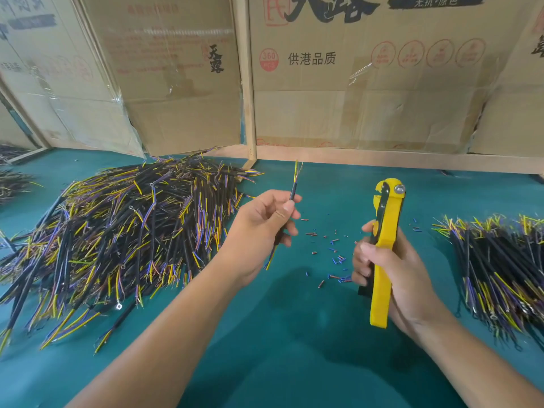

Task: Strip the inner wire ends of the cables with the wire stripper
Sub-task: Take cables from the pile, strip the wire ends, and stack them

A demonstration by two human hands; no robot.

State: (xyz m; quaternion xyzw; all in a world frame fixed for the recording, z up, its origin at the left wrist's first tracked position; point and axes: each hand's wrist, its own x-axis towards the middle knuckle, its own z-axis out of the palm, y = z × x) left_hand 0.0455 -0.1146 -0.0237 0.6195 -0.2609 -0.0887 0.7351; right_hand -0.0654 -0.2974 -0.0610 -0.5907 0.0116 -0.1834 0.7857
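Black-sheathed cable [293, 192] with yellow, blue and bare inner wire ends, pinched upright between thumb and curled fingers of the left hand [262, 228] above the middle of the green table [265, 334]. Right hand [391, 272] wrapped round the handles of a yellow wire stripper [384, 248], head up, apart from the cable. Short bits of stripped insulation [332, 254] lie between the hands; large cable heap [117, 231] toward the left edge, smaller bundle [500, 266] at the right edge
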